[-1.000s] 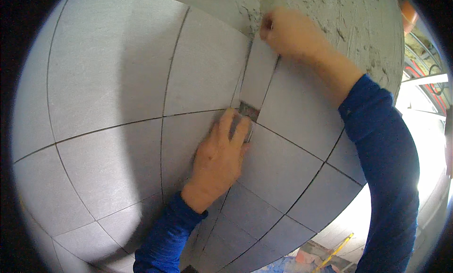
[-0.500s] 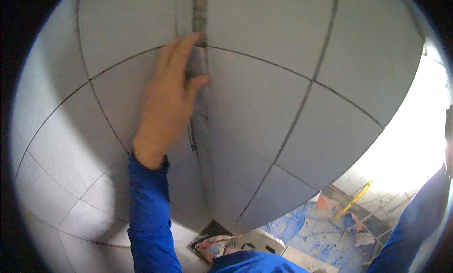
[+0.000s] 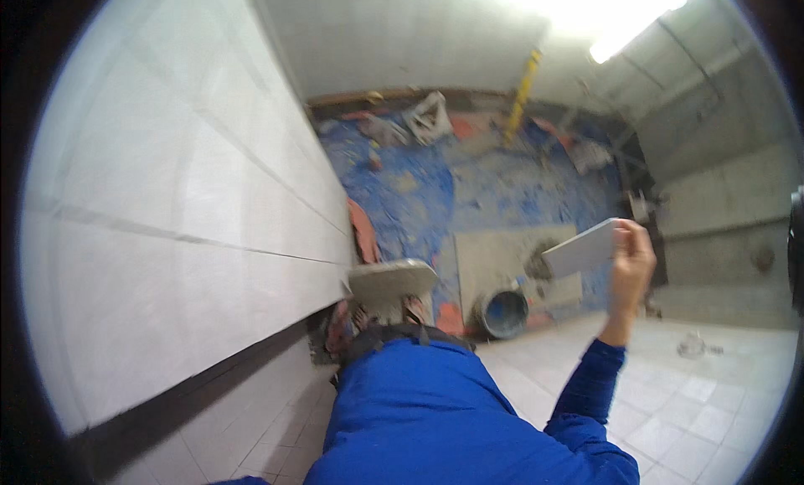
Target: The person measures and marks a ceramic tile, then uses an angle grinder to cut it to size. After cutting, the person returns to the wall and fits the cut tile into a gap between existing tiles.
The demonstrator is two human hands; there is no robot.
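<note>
My right hand (image 3: 632, 259), at the end of a blue-sleeved arm stretched out to the right, grips the edge of a flat, pale rectangular piece (image 3: 580, 249) that looks like a cut tile. The piece is held out over the floor, up and to the right of a round dark bucket (image 3: 504, 312). My left hand is out of the picture; only a bit of blue sleeve shows at the lower edge. To my left rises the large pale tiled wall (image 3: 193, 208), slightly blurred.
A pale bench or step (image 3: 392, 281) is by my feet. Behind the bucket lies a flat board (image 3: 486, 255). Blue sheeting (image 3: 394, 192) with debris covers the floor, with a white plastic bag (image 3: 429, 118) on it. A yellow level-like bar (image 3: 523, 98) leans at the back. A tube lamp (image 3: 645, 24) glows.
My view has swung right from the wall corner to the room. The left hand, earlier against the corner, has left the picture. My right hand now shows, holding the pale piece.
</note>
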